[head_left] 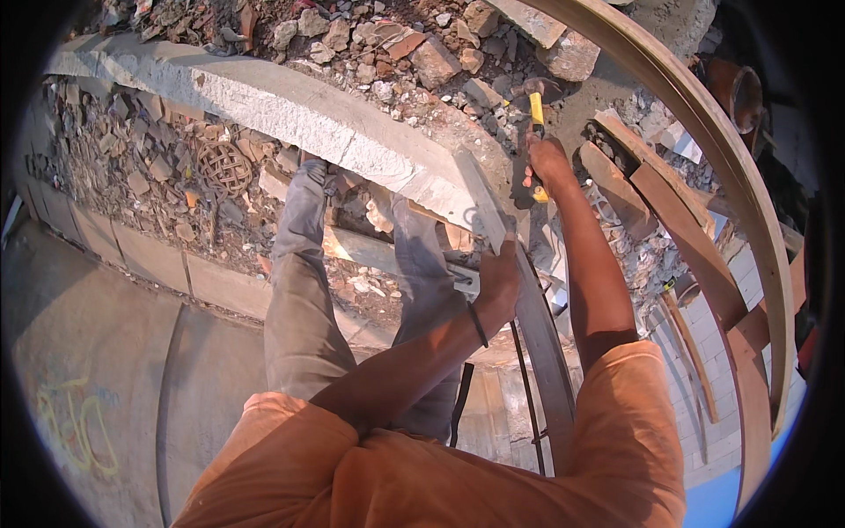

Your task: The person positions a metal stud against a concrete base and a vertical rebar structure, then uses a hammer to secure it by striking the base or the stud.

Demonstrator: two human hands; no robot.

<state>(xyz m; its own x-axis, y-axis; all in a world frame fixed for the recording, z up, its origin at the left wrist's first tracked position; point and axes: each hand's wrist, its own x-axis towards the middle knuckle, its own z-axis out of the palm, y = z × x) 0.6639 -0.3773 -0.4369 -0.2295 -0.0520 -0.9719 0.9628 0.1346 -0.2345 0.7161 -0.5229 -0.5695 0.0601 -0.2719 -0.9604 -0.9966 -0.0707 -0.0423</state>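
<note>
My right hand (547,160) is wrapped round the yellow and black handle of a hammer (536,109). The dark hammer head points away from me, over the rubble. Nearer to me and to the left, my left hand (500,280) is closed on the edge of a long grey wooden plank (544,352). The plank's far end lies against the white, rough concrete beam (352,132). Whether something small is also between the left fingers is hidden.
Broken bricks and stones (431,62) lie beyond the beam and between my legs. Curved wooden boards (695,238) arch along the right side. A thin dark rod (526,387) runs beside the plank. At lower left is a concrete slab (97,352) with yellow paint marks.
</note>
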